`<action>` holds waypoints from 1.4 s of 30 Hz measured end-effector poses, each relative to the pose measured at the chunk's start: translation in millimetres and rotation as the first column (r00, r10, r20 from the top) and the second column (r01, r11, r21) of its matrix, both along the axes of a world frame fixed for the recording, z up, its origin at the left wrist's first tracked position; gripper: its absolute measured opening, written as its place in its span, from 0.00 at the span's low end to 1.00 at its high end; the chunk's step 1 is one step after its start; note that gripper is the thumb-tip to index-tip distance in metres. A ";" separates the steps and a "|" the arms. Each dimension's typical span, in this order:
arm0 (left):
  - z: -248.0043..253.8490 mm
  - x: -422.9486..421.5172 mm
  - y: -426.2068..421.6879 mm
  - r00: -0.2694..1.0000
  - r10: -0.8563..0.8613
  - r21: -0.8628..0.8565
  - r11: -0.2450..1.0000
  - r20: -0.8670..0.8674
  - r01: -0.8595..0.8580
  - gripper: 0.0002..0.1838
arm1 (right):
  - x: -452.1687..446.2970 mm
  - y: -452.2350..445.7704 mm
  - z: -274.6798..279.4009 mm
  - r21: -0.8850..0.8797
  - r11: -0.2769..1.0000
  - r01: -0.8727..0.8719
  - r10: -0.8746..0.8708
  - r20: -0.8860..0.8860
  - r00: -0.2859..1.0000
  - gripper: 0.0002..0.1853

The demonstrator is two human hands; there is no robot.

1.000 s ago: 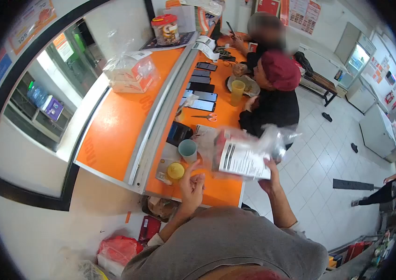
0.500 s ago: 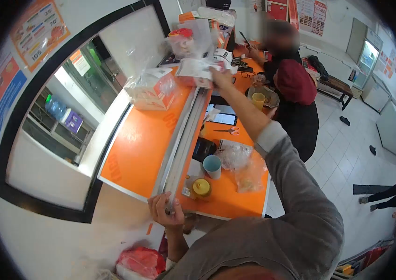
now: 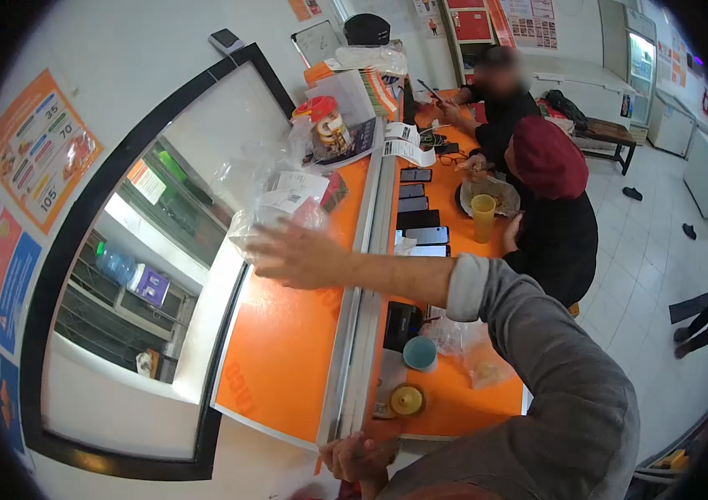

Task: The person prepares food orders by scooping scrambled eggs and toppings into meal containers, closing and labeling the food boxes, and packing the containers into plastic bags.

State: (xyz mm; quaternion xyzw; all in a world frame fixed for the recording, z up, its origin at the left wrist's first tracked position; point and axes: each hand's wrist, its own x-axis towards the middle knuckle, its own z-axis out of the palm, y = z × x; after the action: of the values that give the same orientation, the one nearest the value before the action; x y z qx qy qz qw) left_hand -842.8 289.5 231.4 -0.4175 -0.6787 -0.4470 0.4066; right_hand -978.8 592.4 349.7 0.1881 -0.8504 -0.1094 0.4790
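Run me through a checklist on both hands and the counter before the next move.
1. Right hand free of the bagged packages: cannot tell; its fingers are spread in front of them, contact unclear.
2. Packages fully in view: not ok; the right hand hides part.
3. Printed label on the packages uncovered by the hand: ok, mostly visible.
4. Left hand with a firm grip on the metal rail: cannot tell; it is at the near end.
5. Teal cup upright: ok.
6. Yellow-topped container apart from the left hand: ok.
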 end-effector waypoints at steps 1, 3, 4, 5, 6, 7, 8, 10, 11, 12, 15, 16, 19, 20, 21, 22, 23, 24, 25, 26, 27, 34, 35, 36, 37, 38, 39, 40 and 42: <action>-0.6 -0.8 0.3 1.000 0.012 -0.019 1.000 0.008 -0.012 0.12 | -11.6 -1.0 -9.2 0.032 0.987 0.160 -0.162 0.038 0.986 0.17; 1.7 -3.5 0.6 1.000 0.001 -0.052 0.999 -0.024 -0.002 0.11 | -26.8 -5.4 -18.6 0.104 0.885 0.454 -0.463 0.101 0.881 0.15; 4.7 -1.0 -1.4 1.000 -0.002 -0.085 0.996 -0.013 0.001 0.10 | -33.2 -5.6 -23.6 0.102 0.853 0.513 -0.522 0.105 0.847 0.16; 5.0 0.0 -3.2 1.000 -0.002 -0.118 0.993 -0.001 0.002 0.09 | -37.8 -3.1 -24.1 0.101 0.846 0.523 -0.533 0.134 0.836 0.15; -5.1 -4.5 -2.9 0.999 0.009 -0.078 0.997 -0.053 -0.013 0.06 | -41.7 3.4 -23.8 0.104 0.839 0.534 -0.544 0.165 0.822 0.15; -5.0 -6.8 -3.2 0.998 -0.014 -0.070 0.997 -0.058 0.010 0.06 | -45.0 10.8 -23.8 0.113 0.831 0.544 -0.555 0.201 0.807 0.14; -4.1 -7.8 -3.3 0.998 -0.034 -0.063 0.998 -0.061 0.030 0.06 | -53.0 19.2 -26.4 0.116 0.806 0.581 -0.592 0.188 0.784 0.14; -2.5 -7.2 -2.5 0.998 -0.036 -0.044 0.998 -0.054 0.034 0.06 | -74.0 42.2 -34.3 0.123 0.752 0.648 -0.659 0.164 0.734 0.14; -2.5 -6.2 -1.5 0.999 -0.018 -0.033 0.999 -0.043 0.016 0.06 | -79.4 54.3 -35.1 0.096 0.762 0.641 -0.647 0.169 0.744 0.14; -2.2 -4.5 -1.0 0.999 0.001 -0.024 1.000 -0.033 -0.002 0.06 | -83.5 66.2 -34.8 0.068 0.772 0.632 -0.633 0.175 0.754 0.14; -2.3 -4.1 1.9 0.999 0.025 0.010 1.000 -0.023 -0.025 0.05 | -77.9 92.4 -32.9 0.147 0.786 0.600 -0.615 0.089 0.784 0.16; -4.1 -3.4 3.0 1.000 0.003 0.050 0.999 -0.004 -0.003 0.06 | -68.4 95.9 -37.3 0.206 0.780 0.591 -0.611 0.046 0.791 0.17; -4.5 -1.0 8.0 1.000 0.004 0.096 0.995 -0.017 -0.002 0.07 | 17.1 41.3 -18.5 -0.087 0.926 0.368 -0.364 0.058 0.930 0.20; -0.9 1.4 9.1 0.999 0.023 0.094 0.995 -0.035 -0.020 0.09 | 57.8 16.9 -12.6 -0.175 0.930 0.324 -0.312 0.093 0.945 0.21; 2.4 3.3 7.6 1.000 0.010 0.040 0.999 -0.003 -0.010 0.08 | 103.2 -5.0 -7.5 -0.262 0.924 0.278 -0.255 0.118 0.960 0.21; 6.1 4.4 3.7 1.000 0.001 -0.018 1.000 0.026 0.000 0.08 | 149.7 -24.0 -6.0 -0.399 0.892 0.212 -0.110 0.265 0.958 0.21; 7.1 3.4 4.6 1.000 0.000 0.017 1.000 0.010 0.000 0.07 | 195.9 -36.7 -9.6 -0.530 0.830 0.174 0.050 0.380 0.924 0.20; 6.4 2.5 9.0 1.000 -0.003 0.059 0.998 -0.004 0.003 0.06 | 235.7 -43.6 -18.7 -0.743 0.670 0.007 0.383 0.354 0.853 0.22; 5.1 1.9 11.2 0.999 0.009 0.050 0.999 -0.032 -0.008 0.06 | 278.4 -52.4 -24.5 -0.862 0.505 0.039 0.540 0.350 0.765 0.21; 5.8 1.8 10.2 0.998 0.030 0.038 0.999 -0.058 -0.028 0.05 | 318.9 -57.1 -42.4 -0.928 0.360 0.101 0.643 0.325 0.693 0.21; 9.8 2.6 10.8 0.998 0.023 -0.013 1.000 -0.058 -0.024 0.05 | 354.8 -59.6 -63.2 -0.959 0.215 0.184 0.738 0.283 0.613 0.21; 23.5 61.5 -10.0 0.985 0.030 -0.196 0.981 0.169 0.004 0.12 | 505.1 -83.6 -122.8 -0.489 0.399 0.776 0.573 0.793 0.206 0.34; 21.6 79.1 -15.0 0.984 0.034 -0.166 0.986 0.176 -0.005 0.14 | 514.1 -75.6 -117.3 -0.410 0.463 0.786 0.497 0.854 0.154 0.38; 16.2 100.9 -22.3 0.977 0.019 -0.160 0.987 0.212 0.016 0.17 | 518.4 -58.2 -89.0 -0.617 0.350 0.704 0.477 0.765 0.433 0.44; 6.4 123.4 -31.9 0.947 0.022 -0.199 0.979 0.321 0.045 0.17 | 522.5 -40.5 -60.6 -0.784 0.290 0.550 0.420 0.620 0.663 0.51; -7.8 147.5 -42.4 0.905 0.020 -0.230 0.969 0.425 0.086 0.18 | 521.7 -27.5 -20.7 -0.825 0.363 0.434 0.135 0.507 0.851 0.50; -23.0 170.6 -51.6 0.855 0.020 -0.251 0.959 0.518 0.130 0.18 | 525.8 -9.2 15.9 -0.793 0.353 0.497 -0.159 0.473 0.867 0.47; -43.9 192.7 -64.2 0.732 -0.058 -0.189 0.950 0.679 0.250 0.19 | 530.8 4.5 53.1 -0.680 0.343 0.648 -0.552 0.412 0.725 0.46; -50.0 247.1 -87.7 0.642 -0.021 -0.276 0.892 0.766 0.358 0.20 | 550.6 42.9 89.9 -0.379 0.200 0.904 -0.861 0.372 0.346 0.32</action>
State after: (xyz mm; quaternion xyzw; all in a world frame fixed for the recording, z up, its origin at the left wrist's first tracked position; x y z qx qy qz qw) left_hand -595.7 201.8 181.4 -0.3423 -0.8124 -0.4691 -0.0530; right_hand -428.3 635.3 439.6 -0.4663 -0.8137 -0.1178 0.3265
